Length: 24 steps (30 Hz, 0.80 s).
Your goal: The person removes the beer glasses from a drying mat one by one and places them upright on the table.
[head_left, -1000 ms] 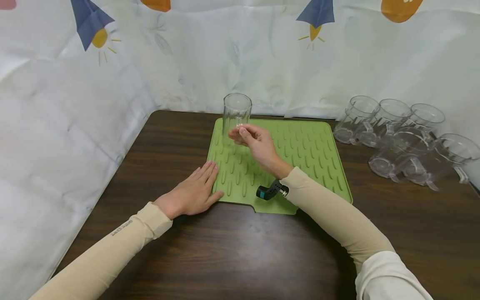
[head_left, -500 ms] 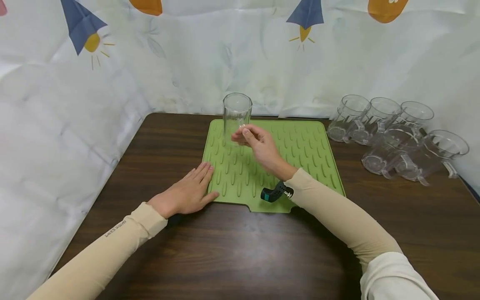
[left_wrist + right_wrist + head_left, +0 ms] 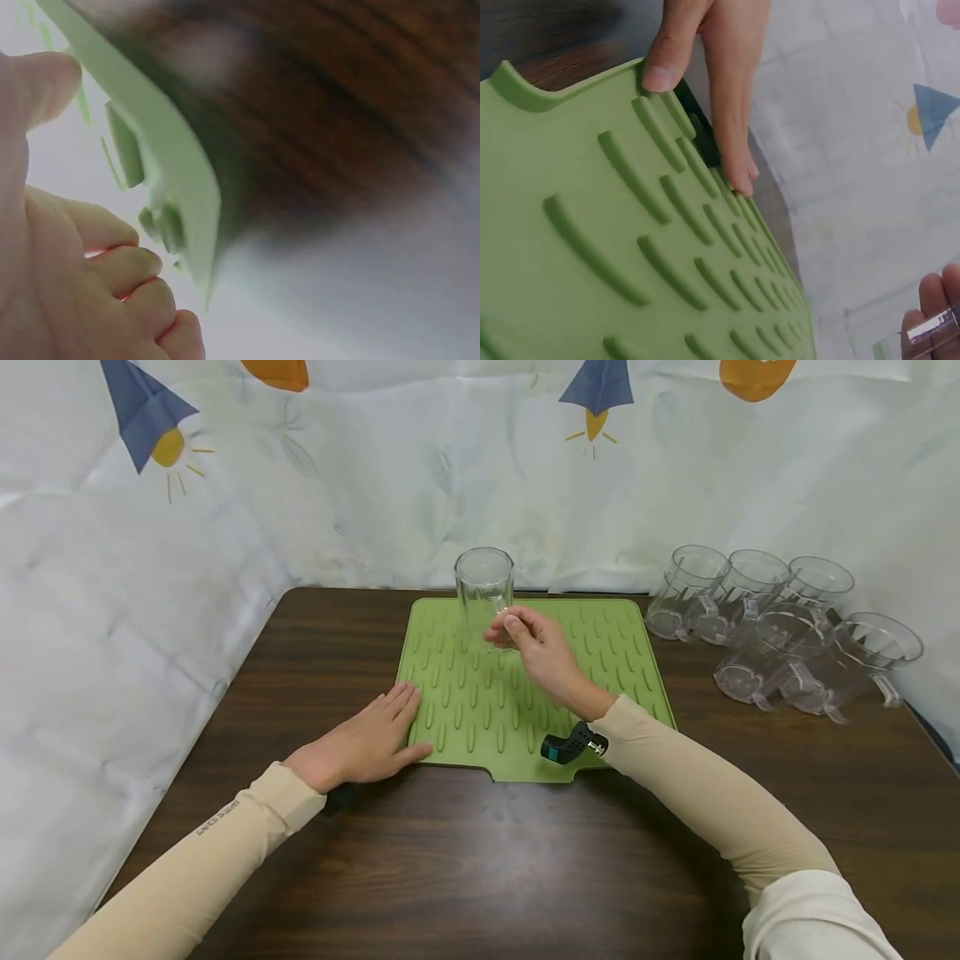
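A clear mug stands upright over the back left part of a green ridged mat. My right hand pinches its handle between thumb and fingers; whether the mug's base touches the mat, I cannot tell. In the right wrist view, the handle shows against the fingers at the lower right corner. My left hand rests with straight fingers along the mat's left edge. The left wrist view shows its fingers beside the mat's pale rim.
Several more clear mugs stand close together on the dark wooden table, right of the mat. A white patterned sheet hangs behind the table and along its left side. A black strap hangs at my right wrist.
My right hand has carried the mug a little to the right relative to the mat. My left hand keeps its place at the mat's edge, while the head view has shifted slightly.
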{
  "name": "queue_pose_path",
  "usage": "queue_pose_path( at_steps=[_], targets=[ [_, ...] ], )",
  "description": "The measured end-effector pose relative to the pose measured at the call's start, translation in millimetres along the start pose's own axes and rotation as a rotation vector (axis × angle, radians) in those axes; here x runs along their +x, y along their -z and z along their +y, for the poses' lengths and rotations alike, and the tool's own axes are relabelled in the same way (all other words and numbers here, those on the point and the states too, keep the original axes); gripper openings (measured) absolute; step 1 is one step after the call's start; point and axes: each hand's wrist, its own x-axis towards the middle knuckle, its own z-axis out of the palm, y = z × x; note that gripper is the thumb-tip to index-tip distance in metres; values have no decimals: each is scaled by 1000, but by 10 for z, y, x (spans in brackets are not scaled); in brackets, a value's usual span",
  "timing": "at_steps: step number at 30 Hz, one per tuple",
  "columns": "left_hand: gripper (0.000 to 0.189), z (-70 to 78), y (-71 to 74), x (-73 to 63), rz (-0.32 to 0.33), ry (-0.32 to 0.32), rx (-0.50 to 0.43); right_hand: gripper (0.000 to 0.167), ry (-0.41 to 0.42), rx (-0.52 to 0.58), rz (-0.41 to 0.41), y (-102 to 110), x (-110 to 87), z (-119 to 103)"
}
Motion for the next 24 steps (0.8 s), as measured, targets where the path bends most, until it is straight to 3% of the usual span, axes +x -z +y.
queue_pose_path(
  at_steps=[13, 24],
  targets=[
    [86, 104, 222, 126, 155, -117, 26, 28, 80, -175, 11, 279, -137, -89],
    [85, 200, 309, 222, 286, -154, -31, 28, 109, -369, 45, 523, -325, -134]
  ],
)
